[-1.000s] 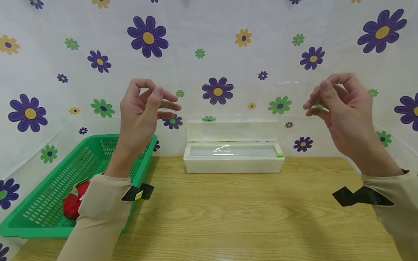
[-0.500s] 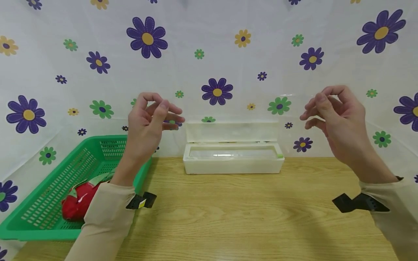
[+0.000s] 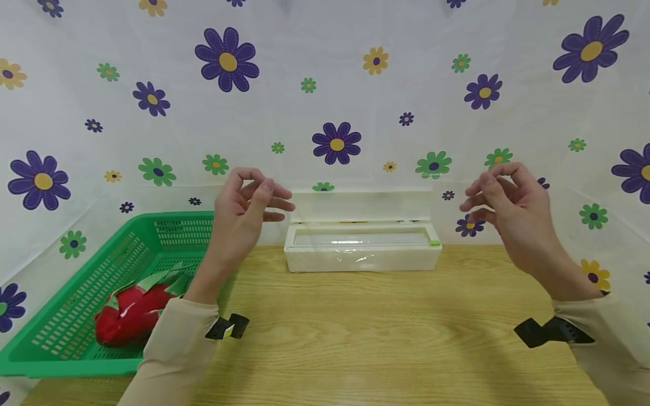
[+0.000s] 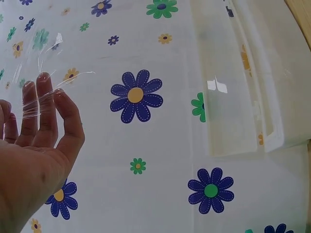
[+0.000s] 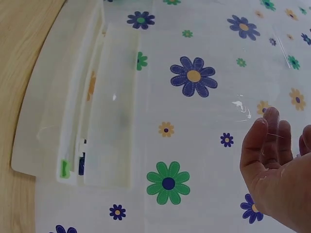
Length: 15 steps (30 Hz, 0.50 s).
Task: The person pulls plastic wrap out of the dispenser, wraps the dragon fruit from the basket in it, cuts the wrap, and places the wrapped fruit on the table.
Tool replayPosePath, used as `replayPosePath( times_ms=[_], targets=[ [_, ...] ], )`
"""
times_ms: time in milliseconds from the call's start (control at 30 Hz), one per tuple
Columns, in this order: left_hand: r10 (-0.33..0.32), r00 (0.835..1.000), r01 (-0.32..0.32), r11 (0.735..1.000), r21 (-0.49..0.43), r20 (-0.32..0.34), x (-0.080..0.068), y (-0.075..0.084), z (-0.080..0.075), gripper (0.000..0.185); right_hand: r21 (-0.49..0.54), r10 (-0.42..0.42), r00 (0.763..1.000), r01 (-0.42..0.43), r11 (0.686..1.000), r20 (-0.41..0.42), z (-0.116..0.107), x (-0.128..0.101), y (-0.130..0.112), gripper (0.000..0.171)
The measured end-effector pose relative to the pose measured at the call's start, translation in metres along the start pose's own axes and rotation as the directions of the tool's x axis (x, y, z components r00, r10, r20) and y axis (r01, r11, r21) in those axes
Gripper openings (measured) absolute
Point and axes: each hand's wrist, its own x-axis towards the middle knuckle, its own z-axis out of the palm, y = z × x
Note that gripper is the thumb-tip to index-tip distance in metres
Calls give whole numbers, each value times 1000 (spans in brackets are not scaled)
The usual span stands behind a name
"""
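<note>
Pinching clear film [image 4: 46,77] | both hands [image 3: 244,211] raised | dispenser box [image 3: 361,248] between, below

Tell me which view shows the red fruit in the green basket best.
Head view: the red fruit lies in the green basket at the table's left, partly hidden by the left sleeve. Neither wrist view shows it; both see only the flowered cloth and the white box.

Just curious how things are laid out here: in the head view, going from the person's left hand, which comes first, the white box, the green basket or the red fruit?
From the left hand:
1. White box, just to its right, lid open.
2. Green basket, to its left; its near corner is almost as close, so 1 and 2 are hard to separate.
3. Red fruit, inside the basket, lower left.
</note>
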Motion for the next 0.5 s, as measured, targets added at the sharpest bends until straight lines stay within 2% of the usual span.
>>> replayPosePath(
  times_ms=[500],
  targets=[
    [-132, 991, 132, 991, 6, 13, -15, -37, 7, 10, -14, 93, 996, -93, 996, 5, 1, -2, 36, 11]
  ],
)
